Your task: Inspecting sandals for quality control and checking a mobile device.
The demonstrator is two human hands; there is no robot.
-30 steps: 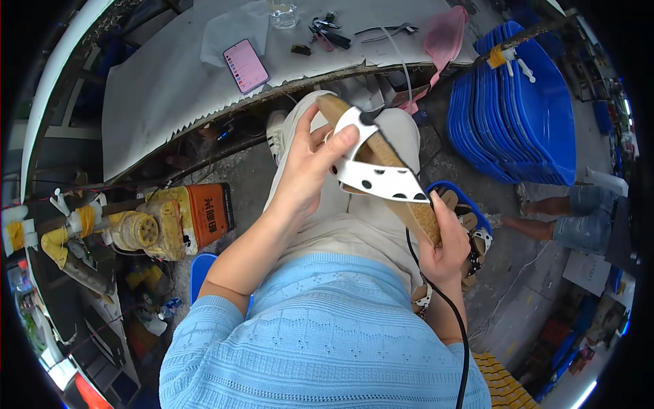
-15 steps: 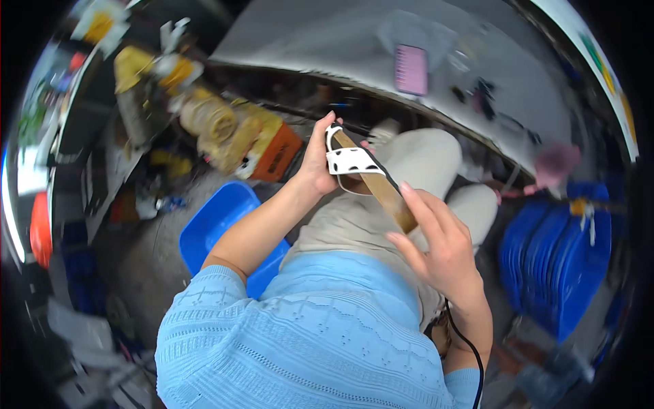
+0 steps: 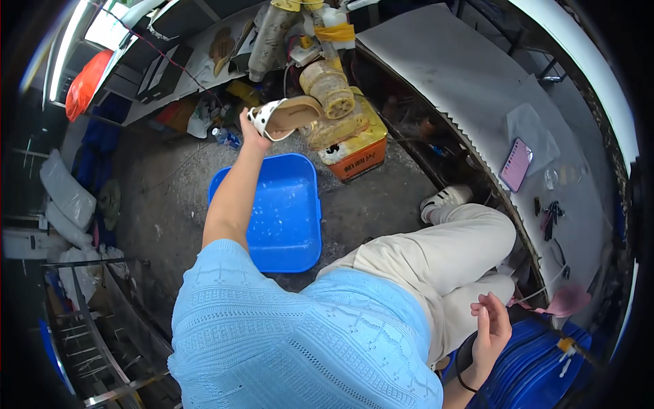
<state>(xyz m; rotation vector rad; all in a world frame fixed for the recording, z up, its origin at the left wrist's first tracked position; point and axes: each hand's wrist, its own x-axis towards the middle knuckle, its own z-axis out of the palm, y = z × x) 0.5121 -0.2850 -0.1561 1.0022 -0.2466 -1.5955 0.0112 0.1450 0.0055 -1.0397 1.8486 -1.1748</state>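
Note:
My left hand (image 3: 253,129) is stretched out to the far left, closed on a slide sandal (image 3: 294,114) by its strap end. The sandal has a tan footbed and a white strap with black spots. It is in the air beside a dusty motor-like machine (image 3: 332,92) on a yellow and orange base. Below my left forearm, a blue plastic basin (image 3: 289,235) lies on the floor. My right hand (image 3: 489,334) is at the lower right, near my leg, with loosely bent fingers apart and nothing visible in them.
On the grey worktable (image 3: 443,61) at right lie a phone with a pink screen (image 3: 516,165), a clear plastic bag (image 3: 531,129) and small dark items. Stacked blue basins (image 3: 538,368) stand at lower right. Another sandal sole (image 3: 221,48) lies on the far shelf.
My view has turned left. My left hand has carried the sandal out toward the machine and away from my lap. My right hand has drawn away from the sandal to the lower right.

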